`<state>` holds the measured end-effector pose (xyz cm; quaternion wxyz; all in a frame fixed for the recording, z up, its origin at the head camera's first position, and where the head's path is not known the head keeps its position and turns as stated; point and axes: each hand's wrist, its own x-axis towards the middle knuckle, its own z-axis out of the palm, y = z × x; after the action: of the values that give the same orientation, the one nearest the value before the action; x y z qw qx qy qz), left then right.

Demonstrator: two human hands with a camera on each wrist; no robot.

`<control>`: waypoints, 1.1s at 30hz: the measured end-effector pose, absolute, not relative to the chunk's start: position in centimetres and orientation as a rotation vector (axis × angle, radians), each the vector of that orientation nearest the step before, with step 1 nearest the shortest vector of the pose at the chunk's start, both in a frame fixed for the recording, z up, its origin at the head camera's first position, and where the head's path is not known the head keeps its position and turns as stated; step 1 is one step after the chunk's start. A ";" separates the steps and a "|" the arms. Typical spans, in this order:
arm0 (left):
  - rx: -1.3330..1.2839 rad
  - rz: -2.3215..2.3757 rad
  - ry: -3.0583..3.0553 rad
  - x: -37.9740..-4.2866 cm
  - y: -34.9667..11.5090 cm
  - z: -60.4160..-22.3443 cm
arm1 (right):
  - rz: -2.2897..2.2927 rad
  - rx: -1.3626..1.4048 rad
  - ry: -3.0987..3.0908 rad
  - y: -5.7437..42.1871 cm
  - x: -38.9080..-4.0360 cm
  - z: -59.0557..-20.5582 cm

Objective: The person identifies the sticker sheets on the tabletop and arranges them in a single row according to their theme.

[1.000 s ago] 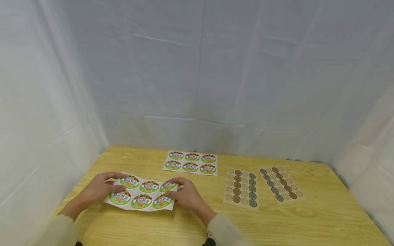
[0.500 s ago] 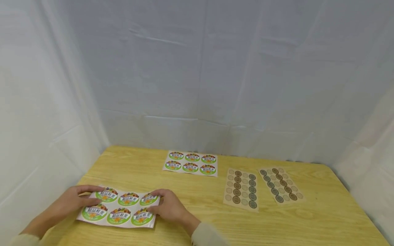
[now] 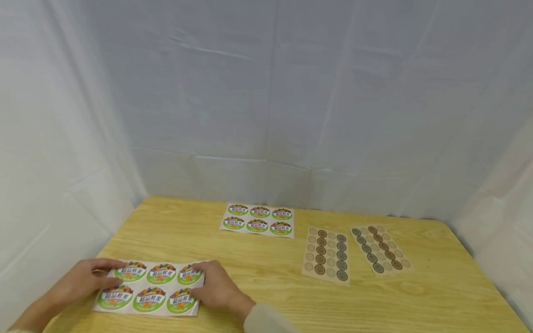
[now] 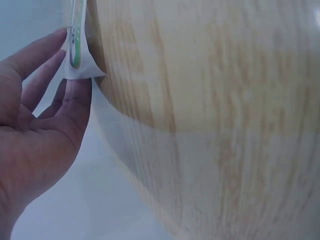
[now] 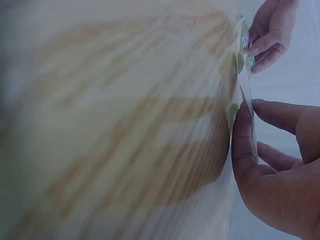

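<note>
A white sheet of round green fruit-label stickers (image 3: 143, 285) is at the front left of the table, in two rows. My left hand (image 3: 79, 284) pinches its left edge between thumb and fingers. At the opposite edge my right hand (image 3: 218, 287) holds the sheet the same way. The left wrist view catches the sheet's corner (image 4: 77, 70) bending up where the fingers grip it. Seen nearly edge-on in the right wrist view, the sheet (image 5: 245, 75) runs close over the wood, thumb on one face and fingers on the other.
A matching sticker sheet (image 3: 257, 220) lies flat near the table's back edge. To the right lie two tan sheets of small round stickers, one nearly straight (image 3: 326, 255) and one slanted (image 3: 380, 249). White sheeting (image 3: 266, 101) hangs behind and along both sides of the wooden table (image 3: 374, 305).
Both hands have carried the sticker sheet leftward and toward the front of the table. It bulged between the hands earlier and looks flatter now. The other sheets stay put.
</note>
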<state>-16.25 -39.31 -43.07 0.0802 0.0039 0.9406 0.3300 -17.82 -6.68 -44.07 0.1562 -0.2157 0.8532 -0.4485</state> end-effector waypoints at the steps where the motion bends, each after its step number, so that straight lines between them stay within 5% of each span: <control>1: 0.006 0.984 2.816 -16.2 -39.4 -43.1 | -1.267 -0.614 2.453 -6.9 -17.7 -44.1; 13: -0.078 1.028 2.781 -16.3 -38.9 -42.8 | -1.203 -0.475 2.484 -8.1 -16.5 -43.6; 33: 0.171 0.554 2.912 -17.4 -37.5 -41.6 | -0.855 -0.521 2.606 -7.7 -15.3 -42.4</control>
<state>-17.42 -37.46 -41.65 0.0860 0.0573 0.9771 0.1860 -15.31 -7.72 -42.37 0.1740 -0.1838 0.9192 -0.3015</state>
